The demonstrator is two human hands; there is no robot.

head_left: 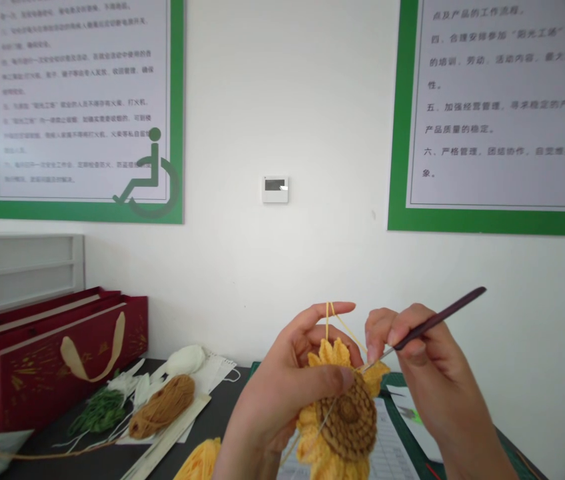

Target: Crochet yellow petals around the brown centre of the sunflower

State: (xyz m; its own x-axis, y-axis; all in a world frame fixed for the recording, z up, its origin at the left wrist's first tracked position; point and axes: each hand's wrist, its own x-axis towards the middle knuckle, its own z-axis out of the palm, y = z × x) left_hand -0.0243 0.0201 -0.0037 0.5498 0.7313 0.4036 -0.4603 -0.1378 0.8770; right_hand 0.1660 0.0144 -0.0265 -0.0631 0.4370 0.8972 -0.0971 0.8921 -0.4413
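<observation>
A crocheted sunflower (346, 417) with a brown round middle and yellow petals is pinched between the thumb and fingers of my left hand (287, 380). Yellow yarn (328, 320) loops over the raised left index finger and runs down toward the flower's upper edge. My right hand (427, 360) is closed around the dark purple handle of a crochet hook (442, 319). The hook's metal shaft points down and left, with its tip at the petals near my left thumb. Exactly how the tip sits in the stitches is too small to tell.
A ball of yellow yarn (200, 461) lies left of my left wrist. Farther left are brown yarn (162, 407), green yarn (97, 411), white yarn (185, 360) and a red gift bag (72, 357). Printed paper (392, 443) and a green mat (402, 407) lie beneath my hands. A wall stands behind.
</observation>
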